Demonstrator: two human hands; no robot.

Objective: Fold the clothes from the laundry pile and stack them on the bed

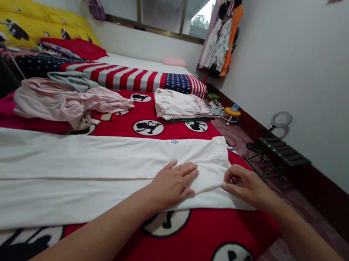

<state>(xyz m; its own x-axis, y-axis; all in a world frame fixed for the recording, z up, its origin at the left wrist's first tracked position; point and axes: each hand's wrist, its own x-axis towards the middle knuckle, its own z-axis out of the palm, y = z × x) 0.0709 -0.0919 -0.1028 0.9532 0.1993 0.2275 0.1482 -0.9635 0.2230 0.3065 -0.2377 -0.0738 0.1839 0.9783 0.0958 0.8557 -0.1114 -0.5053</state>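
A pair of white trousers (83, 162) lies stretched lengthwise across the bed, its two legs side by side toward the left. A small blue print shows near the upper edge, close to the right end. My left hand (173, 183) rests flat on the cloth near that end, fingers extended. At the end's edge, my right hand (247, 185) has thumb and forefinger curled together on the fabric, pinching it. Small creases run through the cloth between the two hands.
A red blanket with cartoon medallions (147, 128) covers the bed. Beyond the trousers sit a folded stack of clothes (182, 105) and a heap of loose pink clothes (57, 100). Past the bed's right edge, a dark rack (280, 151) stands by the wall.
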